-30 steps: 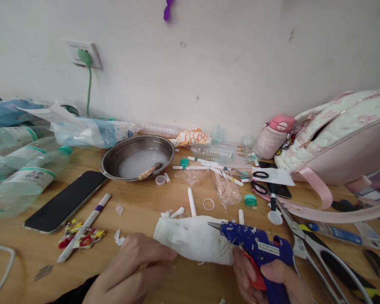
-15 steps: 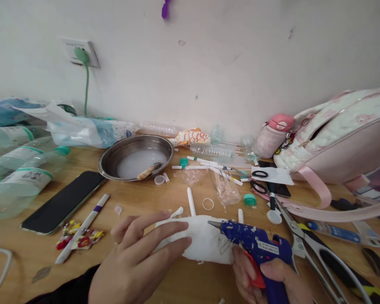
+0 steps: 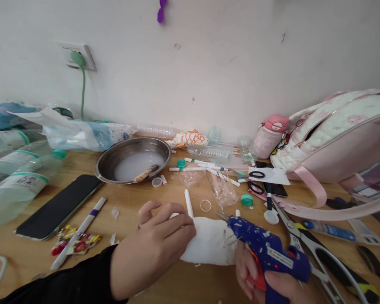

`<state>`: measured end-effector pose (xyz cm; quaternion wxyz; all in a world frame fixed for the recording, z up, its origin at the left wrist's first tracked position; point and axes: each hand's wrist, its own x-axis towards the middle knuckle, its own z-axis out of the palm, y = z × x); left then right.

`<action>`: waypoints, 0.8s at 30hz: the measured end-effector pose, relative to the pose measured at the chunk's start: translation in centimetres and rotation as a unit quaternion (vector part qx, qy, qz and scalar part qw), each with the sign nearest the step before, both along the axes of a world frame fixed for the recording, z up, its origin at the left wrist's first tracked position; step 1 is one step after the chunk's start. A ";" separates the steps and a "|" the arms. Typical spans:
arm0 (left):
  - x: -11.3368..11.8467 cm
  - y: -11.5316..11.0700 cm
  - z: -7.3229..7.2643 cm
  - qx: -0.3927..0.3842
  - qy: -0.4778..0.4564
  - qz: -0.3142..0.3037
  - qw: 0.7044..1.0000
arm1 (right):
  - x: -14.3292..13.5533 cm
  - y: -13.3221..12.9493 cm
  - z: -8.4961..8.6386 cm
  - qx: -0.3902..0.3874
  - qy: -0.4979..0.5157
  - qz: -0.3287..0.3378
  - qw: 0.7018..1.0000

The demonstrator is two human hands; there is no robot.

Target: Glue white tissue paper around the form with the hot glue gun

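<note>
My right hand (image 3: 259,276) is closed around the handle of a blue glue gun (image 3: 266,245), with fingers at its red trigger. White scraps and strands cling to the gun, and its nozzle points left above a white paper-covered piece (image 3: 205,242). My left hand (image 3: 158,240) has its fingers bent and drawn together over the left end of that piece; its fingertips are partly hidden. Thin strands hang by the piece's right side. Just behind it lie a white stick (image 3: 188,203) and a thin white ring (image 3: 205,205).
A metal bowl (image 3: 98,174) of cloudy liquid stands behind, with a brush resting in it. Left are a phone (image 3: 58,207) and plastic bottles (image 3: 22,183). Large scissors (image 3: 299,238), a pink bottle (image 3: 269,137) and a backpack (image 3: 345,145) occupy the right.
My left hand has shifted right, and its spread fingers have curled together over the white piece. The glue gun has moved slightly right and its body has tilted lower at the back.
</note>
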<state>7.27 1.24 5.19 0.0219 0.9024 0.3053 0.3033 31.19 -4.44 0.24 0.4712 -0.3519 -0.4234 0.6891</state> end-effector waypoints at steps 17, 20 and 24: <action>-0.4 -4.0 -4.2 0.149 -0.011 0.093 0.984 | -1.2 -0.9 1.8 0.009 -0.108 -0.134 0.985; -0.7 -4.4 -4.8 0.143 0.009 0.103 0.984 | -1.3 -0.6 1.7 0.007 -0.113 -0.139 0.984; -1.2 -4.6 -5.5 0.132 0.047 0.087 0.986 | -1.7 -0.3 1.8 0.012 -0.128 -0.146 0.981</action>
